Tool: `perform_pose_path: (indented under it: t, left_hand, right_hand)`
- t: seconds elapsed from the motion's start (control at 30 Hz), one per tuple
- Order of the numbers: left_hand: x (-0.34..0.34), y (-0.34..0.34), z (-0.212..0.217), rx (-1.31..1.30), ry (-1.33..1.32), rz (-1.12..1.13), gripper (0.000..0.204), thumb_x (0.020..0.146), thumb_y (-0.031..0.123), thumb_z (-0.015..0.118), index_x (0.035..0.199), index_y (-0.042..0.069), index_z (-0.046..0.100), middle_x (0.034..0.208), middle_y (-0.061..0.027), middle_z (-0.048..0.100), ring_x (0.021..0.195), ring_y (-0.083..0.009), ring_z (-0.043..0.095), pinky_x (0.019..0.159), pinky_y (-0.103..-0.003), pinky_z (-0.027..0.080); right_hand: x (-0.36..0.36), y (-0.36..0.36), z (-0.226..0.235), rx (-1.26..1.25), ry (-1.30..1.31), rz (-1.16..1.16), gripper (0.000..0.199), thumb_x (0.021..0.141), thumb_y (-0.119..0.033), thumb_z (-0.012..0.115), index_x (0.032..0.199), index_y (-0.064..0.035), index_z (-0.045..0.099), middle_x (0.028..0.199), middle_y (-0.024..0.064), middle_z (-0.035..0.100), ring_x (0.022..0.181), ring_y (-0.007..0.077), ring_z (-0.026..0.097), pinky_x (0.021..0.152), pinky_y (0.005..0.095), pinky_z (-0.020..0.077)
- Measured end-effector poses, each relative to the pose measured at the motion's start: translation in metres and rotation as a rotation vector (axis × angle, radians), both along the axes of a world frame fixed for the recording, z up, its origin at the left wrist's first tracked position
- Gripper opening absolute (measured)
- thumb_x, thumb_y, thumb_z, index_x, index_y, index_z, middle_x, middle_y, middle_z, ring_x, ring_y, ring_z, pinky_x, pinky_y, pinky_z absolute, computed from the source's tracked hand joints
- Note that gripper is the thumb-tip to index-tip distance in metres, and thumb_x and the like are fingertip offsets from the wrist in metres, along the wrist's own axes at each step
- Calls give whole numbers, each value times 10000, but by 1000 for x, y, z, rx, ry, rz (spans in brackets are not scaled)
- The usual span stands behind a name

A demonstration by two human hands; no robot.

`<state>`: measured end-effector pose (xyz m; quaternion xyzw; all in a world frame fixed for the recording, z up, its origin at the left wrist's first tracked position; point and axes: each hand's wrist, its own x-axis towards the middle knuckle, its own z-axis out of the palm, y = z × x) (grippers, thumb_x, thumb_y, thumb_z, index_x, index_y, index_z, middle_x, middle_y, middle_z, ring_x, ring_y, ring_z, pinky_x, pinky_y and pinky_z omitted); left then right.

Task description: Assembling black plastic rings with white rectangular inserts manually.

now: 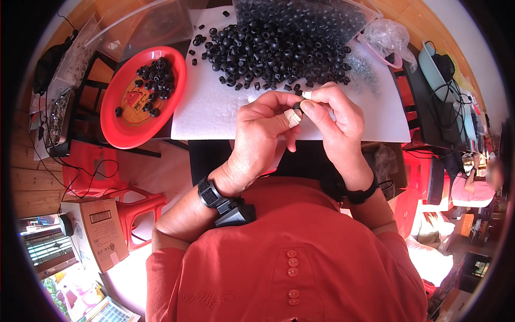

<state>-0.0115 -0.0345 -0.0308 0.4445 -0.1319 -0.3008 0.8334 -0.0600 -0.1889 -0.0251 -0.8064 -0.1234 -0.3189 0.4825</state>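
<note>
My left hand (255, 131) and my right hand (343, 121) meet above the near part of a white foam sheet (212, 118). Between the fingertips of both hands is a small black plastic cord lock (299, 106), partly covered by my fingers. White tape wraps a left-hand fingertip and one on the right. Just beyond my hands spreads a big pile of black cord lock parts (268, 53), round bodies with holes and smaller plugs. To its right lies a heap of tiny silvery pieces (360, 72) that look like springs.
On the left, a red oval tray (120, 138) holds several black pieces. A clear plastic box (357, 24) of black parts stands at the back, a plastic bag (387, 36) beside it. Red stools (140, 212) and a cardboard box (99, 231) are lower left; another person (475, 185) sits far right.
</note>
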Motion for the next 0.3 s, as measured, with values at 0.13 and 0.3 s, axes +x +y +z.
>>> perform_pose_path:
  t: [0.13, 0.3]
  left_hand:
    - [0, 1, 1, 4, 11, -13, 159, 915, -3, 613, 1068, -46, 614, 873, -61, 618, 667, -102, 574, 489, -227, 487]
    - [0, 0, 1, 11, 13, -4, 158, 916, -2, 613, 1068, -45, 611, 881, -68, 626, 666, -106, 578, 488, -227, 489]
  right_hand:
    - [-2, -4, 6, -44, 43, 12, 40, 919, -16, 619, 934, 6, 589, 789, 67, 575, 673, 147, 571, 599, 274, 451]
    - [-5, -5, 14, -149, 103, -14, 60, 922, -19, 606, 981, -7, 598, 810, 100, 588, 686, 195, 598, 613, 292, 467]
